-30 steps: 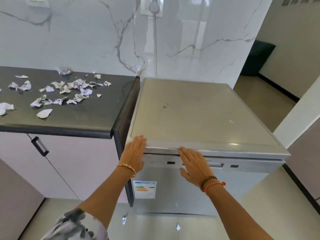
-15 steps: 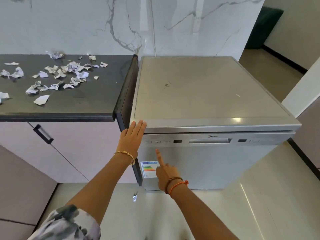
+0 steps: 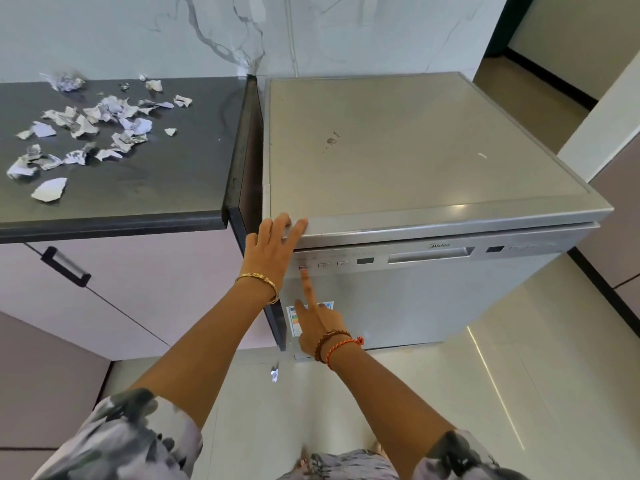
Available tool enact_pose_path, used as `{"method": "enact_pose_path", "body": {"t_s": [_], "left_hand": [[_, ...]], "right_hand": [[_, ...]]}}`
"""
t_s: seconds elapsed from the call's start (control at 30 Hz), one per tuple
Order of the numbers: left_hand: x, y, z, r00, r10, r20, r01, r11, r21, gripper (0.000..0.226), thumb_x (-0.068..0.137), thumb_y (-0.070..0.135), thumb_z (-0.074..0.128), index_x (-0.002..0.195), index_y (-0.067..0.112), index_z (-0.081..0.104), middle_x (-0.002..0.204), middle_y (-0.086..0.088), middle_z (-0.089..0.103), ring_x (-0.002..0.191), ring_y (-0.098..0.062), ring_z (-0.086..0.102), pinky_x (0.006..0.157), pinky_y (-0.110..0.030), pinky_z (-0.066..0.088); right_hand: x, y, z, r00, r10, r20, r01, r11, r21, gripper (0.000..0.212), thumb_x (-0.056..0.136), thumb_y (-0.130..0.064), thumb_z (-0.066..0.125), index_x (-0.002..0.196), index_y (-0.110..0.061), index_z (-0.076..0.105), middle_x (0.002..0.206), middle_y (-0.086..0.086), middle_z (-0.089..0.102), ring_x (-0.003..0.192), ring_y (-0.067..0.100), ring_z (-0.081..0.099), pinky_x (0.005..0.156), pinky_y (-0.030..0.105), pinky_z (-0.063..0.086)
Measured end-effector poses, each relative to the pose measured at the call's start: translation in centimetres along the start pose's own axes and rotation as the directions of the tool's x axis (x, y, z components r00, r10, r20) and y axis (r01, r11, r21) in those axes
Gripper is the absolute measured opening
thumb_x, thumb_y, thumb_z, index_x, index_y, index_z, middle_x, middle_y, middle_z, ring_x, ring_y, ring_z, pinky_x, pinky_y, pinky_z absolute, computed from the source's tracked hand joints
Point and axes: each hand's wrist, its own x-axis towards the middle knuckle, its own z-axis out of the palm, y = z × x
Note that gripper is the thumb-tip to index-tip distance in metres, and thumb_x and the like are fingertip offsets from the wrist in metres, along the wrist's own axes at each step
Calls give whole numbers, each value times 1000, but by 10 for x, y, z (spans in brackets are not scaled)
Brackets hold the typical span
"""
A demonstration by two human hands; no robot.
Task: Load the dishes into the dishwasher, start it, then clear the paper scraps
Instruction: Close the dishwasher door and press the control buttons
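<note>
- The right hand (image 3: 318, 323) is reaching higher than half a second ago, its straight forefinger pressing the leftmost button (image 3: 302, 266) on the dishwasher (image 3: 415, 150), gripping nothing.
- The left hand (image 3: 270, 251) is resting flat on its front corner, fingers straight.
- The paper scraps (image 3: 104, 116) are lying on the countertop (image 3: 173, 185).

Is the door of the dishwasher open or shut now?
Shut. The dishwasher door stands upright, close under the top, and nothing of the inside shows.
</note>
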Motion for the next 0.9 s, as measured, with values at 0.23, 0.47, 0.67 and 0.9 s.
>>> {"method": "enact_pose_path", "body": {"t_s": [0.23, 0.47, 0.67, 0.9], "left_hand": [[-4, 9, 26, 983, -17, -185, -14, 986, -168, 122, 29, 39, 92, 131, 18, 28, 135, -17, 43, 123, -40, 41, 90, -50, 45], [0, 9, 35, 960, -55, -274, 29, 995, -97, 114, 32, 36, 90, 129, 20, 31, 129, -9, 31, 117, -29, 33, 84, -41, 51], [1, 11, 34, 959, -58, -279, 35, 996, -86, 113, 33, 41, 88, 128, 21, 31, 129, -7, 31, 117, -27, 33, 83, -38, 50], [0, 11, 30, 964, -39, -264, 22, 998, -67, 108, 37, 50, 86, 126, 22, 33, 128, -5, 32, 116, -24, 34, 84, -34, 48]], "right_hand": [[-4, -5, -2, 998, 48, -48, -46, 998, 32, 45, 89, -4, 49, 132, -11, 39, 151, 11, -29, 101, 30, 58, 81, 31, 49], [3, 0, 3, 996, 92, -5, -92, 996, -4, 53, 90, -3, 51, 139, -14, 33, 155, 17, -12, 73, 23, 57, 75, 26, 47], [9, 7, 12, 987, 158, -17, -156, 984, 85, 88, 87, -4, 56, 149, -20, -4, 145, 16, 34, 71, 22, 58, 63, 21, 42], [1, 5, 3, 992, 124, -35, -122, 992, 44, 86, 88, -2, 54, 148, -18, -5, 156, 8, 10, 65, 20, 49, 71, 24, 50]]}}
